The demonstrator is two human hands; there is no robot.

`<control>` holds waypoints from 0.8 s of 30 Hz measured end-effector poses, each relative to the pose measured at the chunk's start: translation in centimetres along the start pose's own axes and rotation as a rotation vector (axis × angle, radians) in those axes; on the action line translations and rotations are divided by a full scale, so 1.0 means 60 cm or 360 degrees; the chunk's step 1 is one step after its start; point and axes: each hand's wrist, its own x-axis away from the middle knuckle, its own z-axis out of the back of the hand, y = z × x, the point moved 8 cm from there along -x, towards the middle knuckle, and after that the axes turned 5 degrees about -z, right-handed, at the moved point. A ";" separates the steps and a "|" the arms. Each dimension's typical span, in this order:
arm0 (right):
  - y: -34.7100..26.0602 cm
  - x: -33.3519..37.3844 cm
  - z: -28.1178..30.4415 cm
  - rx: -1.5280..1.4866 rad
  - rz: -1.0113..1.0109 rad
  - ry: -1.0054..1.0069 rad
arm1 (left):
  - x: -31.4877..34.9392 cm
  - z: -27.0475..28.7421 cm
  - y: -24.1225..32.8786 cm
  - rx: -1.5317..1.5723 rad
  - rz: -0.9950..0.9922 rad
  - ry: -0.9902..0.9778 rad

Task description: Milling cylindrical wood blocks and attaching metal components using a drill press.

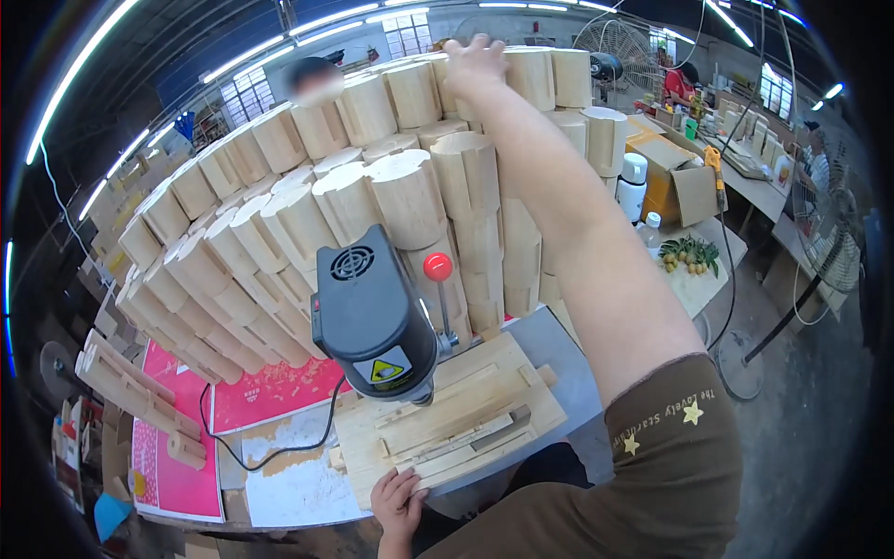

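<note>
Reaching far up and forward, our right hand (473,58) lies spread on the top row of the stacked wooden blocks (410,93), fingers flat rather than clasped round any one. Our left hand (399,503) rests low, holding the near edge of the wooden jig (466,410) under the drill press (371,321).

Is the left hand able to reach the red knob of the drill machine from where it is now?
Probably yes. The left hand rests on the near edge of the wooden jig, and the red knob stands above that jig, beside the black motor housing. Nothing seems to block the path.
</note>
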 end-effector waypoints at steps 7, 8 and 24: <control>0.018 -0.002 0.019 -0.0241 -0.0099 0.0111 | -0.002 0.001 0.000 0.0031 -0.0018 -0.0001; 0.023 0.001 0.035 -0.0278 -0.0057 0.0239 | -0.005 0.001 0.001 0.0040 -0.0028 0.0001; 0.028 0.590 0.325 -0.2164 0.1167 0.0339 | -0.252 0.176 0.222 0.2020 0.0095 0.0281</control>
